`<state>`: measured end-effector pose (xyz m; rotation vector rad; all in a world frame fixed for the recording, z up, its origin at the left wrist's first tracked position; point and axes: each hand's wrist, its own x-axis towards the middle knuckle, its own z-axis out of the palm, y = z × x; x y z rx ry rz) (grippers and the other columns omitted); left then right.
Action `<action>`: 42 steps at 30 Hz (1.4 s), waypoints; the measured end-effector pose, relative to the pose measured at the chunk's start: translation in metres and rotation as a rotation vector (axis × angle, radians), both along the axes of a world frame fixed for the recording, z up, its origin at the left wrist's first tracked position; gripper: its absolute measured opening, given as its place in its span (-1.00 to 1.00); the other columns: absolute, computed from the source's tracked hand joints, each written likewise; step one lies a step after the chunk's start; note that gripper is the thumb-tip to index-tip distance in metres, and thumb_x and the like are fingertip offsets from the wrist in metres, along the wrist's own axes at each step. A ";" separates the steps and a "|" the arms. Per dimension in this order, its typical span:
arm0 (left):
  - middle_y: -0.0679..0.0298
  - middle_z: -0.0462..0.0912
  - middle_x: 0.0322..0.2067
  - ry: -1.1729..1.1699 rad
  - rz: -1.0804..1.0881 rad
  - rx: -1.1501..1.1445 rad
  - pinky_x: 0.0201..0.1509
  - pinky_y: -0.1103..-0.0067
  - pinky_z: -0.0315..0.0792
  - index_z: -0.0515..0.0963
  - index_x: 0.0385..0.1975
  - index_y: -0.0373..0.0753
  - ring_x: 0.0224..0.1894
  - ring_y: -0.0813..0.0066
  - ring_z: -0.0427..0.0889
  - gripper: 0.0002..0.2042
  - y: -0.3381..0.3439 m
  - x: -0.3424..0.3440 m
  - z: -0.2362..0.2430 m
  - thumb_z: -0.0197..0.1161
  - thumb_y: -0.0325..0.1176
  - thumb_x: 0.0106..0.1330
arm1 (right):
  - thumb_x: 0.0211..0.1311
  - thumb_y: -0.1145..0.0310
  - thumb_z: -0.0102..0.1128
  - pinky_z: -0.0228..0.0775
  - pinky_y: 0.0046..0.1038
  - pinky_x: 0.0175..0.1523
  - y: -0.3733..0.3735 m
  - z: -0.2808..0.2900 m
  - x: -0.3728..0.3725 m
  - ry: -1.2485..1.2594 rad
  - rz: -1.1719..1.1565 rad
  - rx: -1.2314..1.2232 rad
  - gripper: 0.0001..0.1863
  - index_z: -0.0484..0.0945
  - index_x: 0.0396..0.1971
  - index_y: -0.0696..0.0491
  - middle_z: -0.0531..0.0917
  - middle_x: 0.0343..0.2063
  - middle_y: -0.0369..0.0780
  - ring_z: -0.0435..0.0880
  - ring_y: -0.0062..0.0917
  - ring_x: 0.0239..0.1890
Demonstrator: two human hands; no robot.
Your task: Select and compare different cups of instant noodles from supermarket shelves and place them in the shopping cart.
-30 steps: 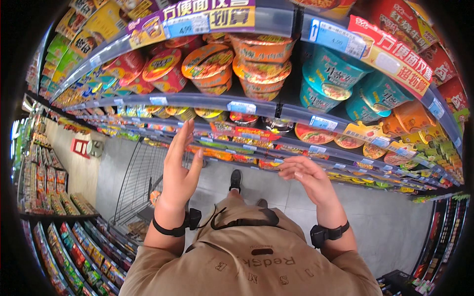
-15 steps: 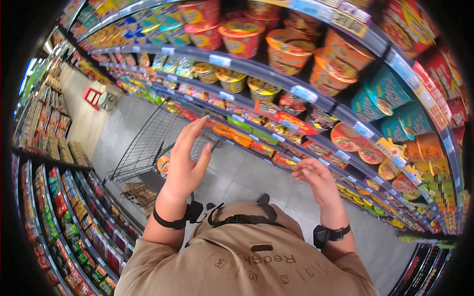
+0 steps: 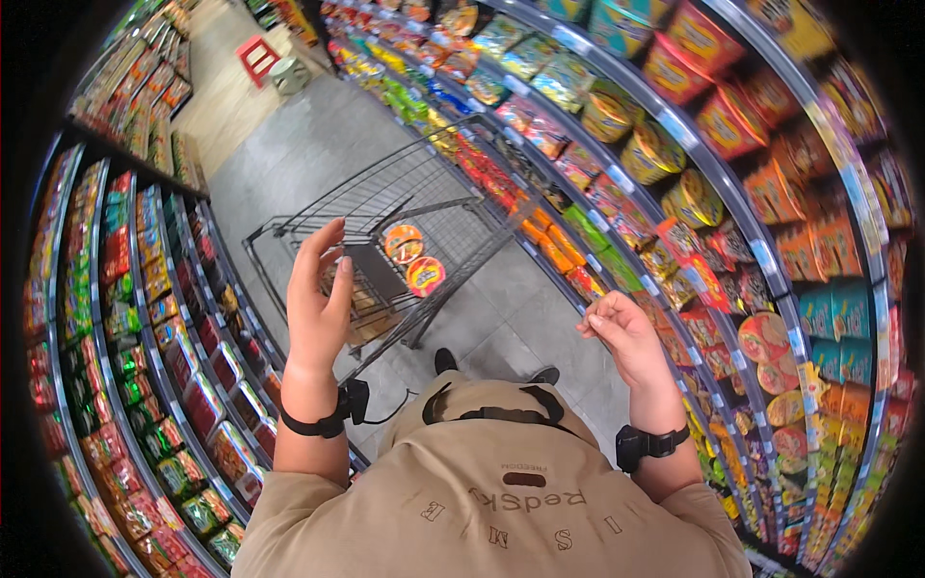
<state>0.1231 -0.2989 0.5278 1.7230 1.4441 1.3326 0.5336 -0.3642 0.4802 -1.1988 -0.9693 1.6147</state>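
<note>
My left hand (image 3: 320, 303) is raised before me, palm turned inward, with nothing in it and the thumb apart from the fingers. It overlaps the near left side of a black wire shopping cart (image 3: 378, 269). Inside the cart sit two round instant noodle cups, an orange one (image 3: 403, 243) and a pink-red one (image 3: 424, 277). A brown cardboard-like thing (image 3: 371, 326) shows low in the cart, partly hidden. On the right, my right hand (image 3: 626, 337) hangs in the air with fingers curled toward the thumb and nothing visible in it. Shelved packets are nearest to it.
A long shelf with noodle cups (image 3: 653, 152) and bagged packets runs along the right. Another shelf of small packets (image 3: 164, 438) stands on the left. Grey floor tiles (image 3: 289, 144) lie between. Farther off are a red stool-like frame (image 3: 257, 61) and a pale green bin (image 3: 286, 75).
My view has turned left, so the cart now shows more fully with the two cups visible. My left hand sits lower; the right hand's fingers are curled closer together.
</note>
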 end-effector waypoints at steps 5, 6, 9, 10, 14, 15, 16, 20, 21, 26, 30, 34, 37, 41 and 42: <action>0.08 0.58 0.18 0.009 0.107 0.008 0.27 0.44 0.46 0.46 0.27 -0.34 0.21 0.29 0.59 -0.59 -0.012 -0.083 -0.017 0.17 -0.59 0.41 | 0.43 0.42 0.24 0.51 -0.47 -0.04 0.035 0.008 -0.083 -0.019 0.136 0.018 -0.89 0.48 -0.28 0.03 0.63 -0.29 -0.31 0.68 -0.56 -0.17; 0.08 0.58 0.18 0.006 0.127 0.008 0.27 0.44 0.46 0.46 0.27 -0.34 0.21 0.29 0.59 -0.59 -0.015 -0.096 -0.019 0.17 -0.59 0.41 | 0.43 0.42 0.24 0.50 -0.47 -0.04 0.041 0.008 -0.097 -0.022 0.166 0.023 -0.90 0.48 -0.28 0.03 0.62 -0.30 -0.31 0.68 -0.56 -0.18; 0.10 0.53 0.26 0.026 0.153 -0.059 0.37 0.40 0.39 0.41 0.32 -0.33 0.32 0.28 0.51 -0.60 -0.026 -0.129 -0.023 0.09 -0.56 0.49 | 0.45 0.43 0.22 0.50 -0.48 -0.05 0.054 0.006 -0.131 -0.027 0.251 0.042 -0.90 0.47 -0.29 0.05 0.62 -0.32 -0.31 0.68 -0.57 -0.20; 0.10 0.53 0.26 0.021 0.166 -0.059 0.37 0.40 0.39 0.41 0.32 -0.33 0.32 0.28 0.51 -0.60 -0.029 -0.139 -0.026 0.09 -0.56 0.49 | 0.45 0.43 0.22 0.50 -0.48 -0.05 0.059 0.005 -0.140 -0.031 0.265 0.041 -0.90 0.47 -0.29 0.05 0.62 -0.32 -0.31 0.68 -0.57 -0.20; 0.12 0.53 0.26 0.003 0.221 -0.109 0.36 0.41 0.39 0.42 0.31 -0.31 0.32 0.28 0.52 -0.60 -0.034 -0.166 -0.045 0.09 -0.54 0.49 | 0.45 0.44 0.21 0.49 -0.49 -0.06 0.073 0.001 -0.167 -0.019 0.368 0.013 -0.88 0.46 -0.31 0.05 0.62 -0.35 -0.31 0.66 -0.59 -0.22; 0.12 0.53 0.26 0.003 0.228 -0.125 0.35 0.42 0.39 0.42 0.31 -0.30 0.31 0.28 0.52 -0.60 -0.034 -0.170 -0.049 0.10 -0.53 0.49 | 0.45 0.44 0.21 0.49 -0.49 -0.07 0.077 0.000 -0.171 -0.011 0.379 0.002 -0.87 0.45 -0.31 0.05 0.62 -0.36 -0.30 0.66 -0.60 -0.23; 0.12 0.53 0.26 -0.001 0.238 -0.134 0.35 0.42 0.39 0.42 0.31 -0.30 0.31 0.28 0.52 -0.60 -0.033 -0.172 -0.054 0.10 -0.53 0.49 | 0.45 0.44 0.21 0.49 -0.49 -0.07 0.081 -0.003 -0.174 -0.013 0.389 -0.007 -0.87 0.45 -0.31 0.05 0.62 -0.36 -0.30 0.66 -0.60 -0.23; 0.13 0.54 0.25 -0.015 0.258 -0.202 0.33 0.44 0.41 0.43 0.30 -0.31 0.30 0.29 0.53 -0.60 -0.020 -0.173 -0.078 0.11 -0.53 0.48 | 0.45 0.43 0.22 0.48 -0.51 -0.09 0.103 -0.022 -0.181 -0.047 0.383 -0.033 -0.89 0.47 -0.29 0.06 0.64 -0.35 -0.29 0.65 -0.61 -0.25; 0.13 0.54 0.25 -0.024 0.251 -0.221 0.33 0.44 0.41 0.43 0.30 -0.31 0.30 0.29 0.53 -0.60 -0.015 -0.174 -0.087 0.11 -0.53 0.48 | 0.45 0.43 0.23 0.48 -0.52 -0.09 0.111 -0.027 -0.183 -0.059 0.377 -0.029 -0.90 0.49 -0.28 0.06 0.65 -0.35 -0.29 0.64 -0.61 -0.25; 0.07 0.59 0.10 0.000 0.287 -0.289 0.23 0.42 0.52 0.47 0.24 -0.30 0.19 0.25 0.60 -0.61 0.017 -0.171 -0.124 0.17 -0.53 0.42 | 0.41 0.43 0.27 0.47 -0.54 -0.12 0.162 -0.053 -0.197 -0.068 0.441 -0.120 -0.92 0.54 -0.27 0.08 0.67 -0.37 -0.29 0.64 -0.63 -0.28; 0.02 0.59 0.03 -0.014 0.296 -0.428 0.18 0.41 0.54 0.48 0.20 -0.32 0.10 0.18 0.64 -0.63 0.056 -0.159 -0.160 0.20 -0.50 0.41 | 0.37 0.41 0.32 0.46 -0.55 -0.16 0.216 -0.096 -0.202 -0.059 0.499 -0.184 -0.89 0.59 -0.33 0.09 0.71 -0.40 -0.28 0.66 -0.63 -0.30; 0.00 0.60 0.02 -0.021 0.290 -0.541 0.16 0.41 0.54 0.48 0.20 -0.34 0.08 0.15 0.65 -0.62 0.092 -0.147 -0.216 0.23 -0.47 0.40 | 0.36 0.39 0.35 0.47 -0.55 -0.19 0.272 -0.150 -0.211 -0.124 0.543 -0.291 -0.88 0.61 -0.35 0.08 0.74 -0.39 -0.26 0.69 -0.61 -0.31; 0.02 0.62 0.06 -0.085 0.300 -0.716 0.17 0.42 0.53 0.48 0.22 -0.33 0.09 0.20 0.66 -0.61 0.115 -0.134 -0.271 0.23 -0.45 0.41 | 0.40 0.36 0.31 0.48 -0.55 -0.19 0.308 -0.193 -0.220 -0.190 0.566 -0.446 -0.87 0.66 -0.31 0.10 0.76 -0.36 -0.26 0.72 -0.59 -0.29; 0.00 0.64 0.06 0.020 0.266 -0.821 0.19 0.38 0.53 0.50 0.20 -0.33 0.10 0.17 0.67 -0.61 0.148 -0.109 -0.335 0.24 -0.40 0.41 | 0.52 0.19 0.14 0.51 -0.47 -0.05 0.343 -0.259 -0.233 -0.321 0.619 -0.573 -0.71 0.67 -0.11 0.11 0.77 -0.19 -0.23 0.74 -0.54 -0.11; 0.00 0.64 0.06 0.017 0.257 -0.844 0.19 0.38 0.53 0.50 0.20 -0.33 0.10 0.17 0.67 -0.61 0.156 -0.102 -0.349 0.24 -0.40 0.41 | 0.52 0.19 0.14 0.51 -0.47 -0.05 0.348 -0.275 -0.235 -0.320 0.616 -0.598 -0.71 0.67 -0.11 0.11 0.77 -0.19 -0.23 0.74 -0.54 -0.11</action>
